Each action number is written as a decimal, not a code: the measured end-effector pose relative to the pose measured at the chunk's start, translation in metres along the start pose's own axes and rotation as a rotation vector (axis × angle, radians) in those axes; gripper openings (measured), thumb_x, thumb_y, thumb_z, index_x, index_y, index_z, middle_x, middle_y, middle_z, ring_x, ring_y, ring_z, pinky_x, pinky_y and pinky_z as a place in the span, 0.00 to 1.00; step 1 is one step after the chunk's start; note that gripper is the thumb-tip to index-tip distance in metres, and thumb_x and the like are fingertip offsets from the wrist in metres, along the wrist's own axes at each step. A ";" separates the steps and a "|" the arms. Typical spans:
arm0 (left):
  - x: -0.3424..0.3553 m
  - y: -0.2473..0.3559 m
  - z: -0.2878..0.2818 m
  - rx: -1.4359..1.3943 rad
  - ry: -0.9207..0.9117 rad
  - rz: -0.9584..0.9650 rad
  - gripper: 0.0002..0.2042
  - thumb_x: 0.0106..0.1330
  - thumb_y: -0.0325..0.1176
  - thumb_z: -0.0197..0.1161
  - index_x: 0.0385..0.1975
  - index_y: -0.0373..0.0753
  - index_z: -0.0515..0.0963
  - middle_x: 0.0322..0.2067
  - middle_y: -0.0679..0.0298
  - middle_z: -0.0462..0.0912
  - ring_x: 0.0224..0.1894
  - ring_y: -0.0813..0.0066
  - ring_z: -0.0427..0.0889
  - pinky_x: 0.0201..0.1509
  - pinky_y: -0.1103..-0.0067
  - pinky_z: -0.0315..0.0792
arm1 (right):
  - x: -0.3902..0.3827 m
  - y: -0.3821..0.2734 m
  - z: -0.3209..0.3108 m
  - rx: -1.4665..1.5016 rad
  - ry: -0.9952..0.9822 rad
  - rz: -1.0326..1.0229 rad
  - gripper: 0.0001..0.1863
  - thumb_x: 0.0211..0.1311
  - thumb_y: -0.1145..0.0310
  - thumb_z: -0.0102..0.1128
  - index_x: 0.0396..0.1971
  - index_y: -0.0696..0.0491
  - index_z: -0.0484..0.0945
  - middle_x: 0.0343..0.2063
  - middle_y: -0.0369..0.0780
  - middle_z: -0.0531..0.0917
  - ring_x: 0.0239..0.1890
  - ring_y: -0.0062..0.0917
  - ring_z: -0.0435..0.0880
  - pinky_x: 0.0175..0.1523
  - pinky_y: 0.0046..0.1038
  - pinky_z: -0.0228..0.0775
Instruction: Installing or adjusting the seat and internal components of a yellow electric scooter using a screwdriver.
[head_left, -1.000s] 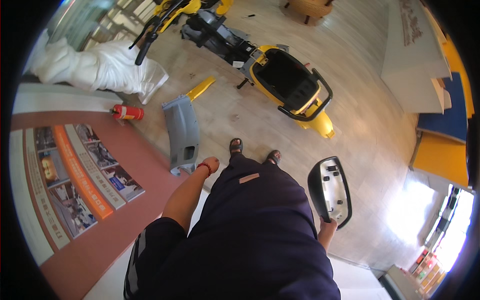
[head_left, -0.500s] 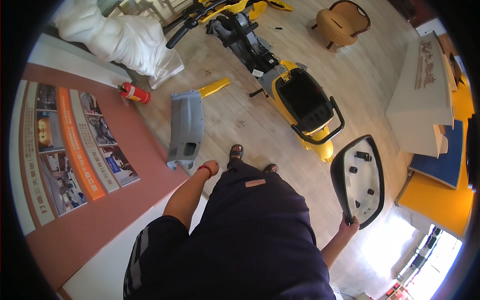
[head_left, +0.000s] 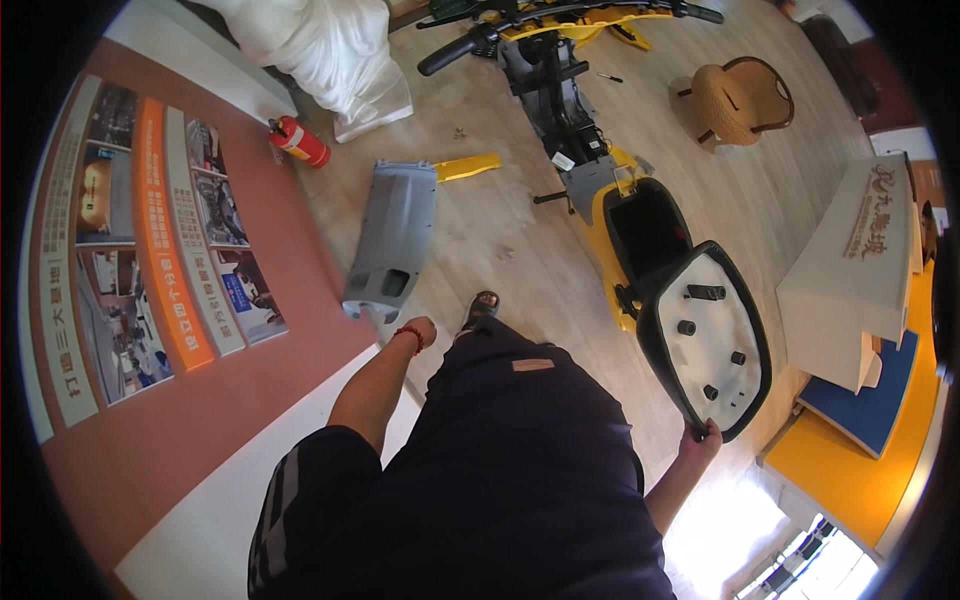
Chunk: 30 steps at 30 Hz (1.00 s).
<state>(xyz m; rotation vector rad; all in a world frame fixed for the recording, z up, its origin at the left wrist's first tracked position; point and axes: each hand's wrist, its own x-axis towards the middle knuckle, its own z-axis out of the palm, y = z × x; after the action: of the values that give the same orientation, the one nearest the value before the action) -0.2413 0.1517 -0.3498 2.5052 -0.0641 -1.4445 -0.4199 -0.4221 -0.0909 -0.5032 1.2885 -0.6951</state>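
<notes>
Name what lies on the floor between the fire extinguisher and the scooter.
In the head view, a grey panel and a yellow strip lie between the fire extinguisher and scooter.

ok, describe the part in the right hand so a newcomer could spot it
Start at the yellow scooter on the wood floor. By its open rear, the right hand grips the scooter seat by its lower edge: oval, black-rimmed, pale underside with black studs, unlike the flat grey panel.

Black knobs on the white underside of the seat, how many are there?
4 black knobs on the black-rimmed scooter seat held by the right hand: top, left, right, bottom. Smaller ones may be unclear.
</notes>
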 end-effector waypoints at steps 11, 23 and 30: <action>-0.001 -0.022 -0.026 -0.029 0.021 -0.026 0.14 0.57 0.31 0.46 0.31 0.33 0.80 0.33 0.47 0.80 0.39 0.51 0.79 0.43 0.68 0.73 | -0.016 0.019 0.031 -0.154 0.021 -0.070 0.18 0.55 0.75 0.41 0.46 0.68 0.61 0.46 0.55 0.70 0.48 0.50 0.72 0.50 0.58 0.67; 0.044 -0.070 0.012 0.491 -0.017 0.398 0.10 0.48 0.23 0.53 0.29 0.31 0.79 0.34 0.50 0.80 0.40 0.54 0.79 0.44 0.70 0.74 | -0.041 0.027 0.042 -0.155 0.084 -0.038 0.17 0.55 0.75 0.42 0.44 0.68 0.60 0.46 0.56 0.68 0.47 0.51 0.73 0.49 0.56 0.69; 0.035 -0.059 0.004 0.097 -0.025 0.108 0.10 0.48 0.24 0.54 0.30 0.33 0.80 0.35 0.51 0.80 0.40 0.56 0.79 0.46 0.71 0.73 | -0.049 0.035 0.020 -0.100 0.123 -0.064 0.19 0.50 0.77 0.41 0.44 0.67 0.63 0.42 0.54 0.73 0.45 0.50 0.75 0.47 0.58 0.70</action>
<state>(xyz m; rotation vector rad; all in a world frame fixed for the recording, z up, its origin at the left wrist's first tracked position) -0.2317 0.2026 -0.3950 2.5172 -0.2759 -1.4621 -0.3997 -0.3639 -0.0771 -0.5921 1.4330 -0.7266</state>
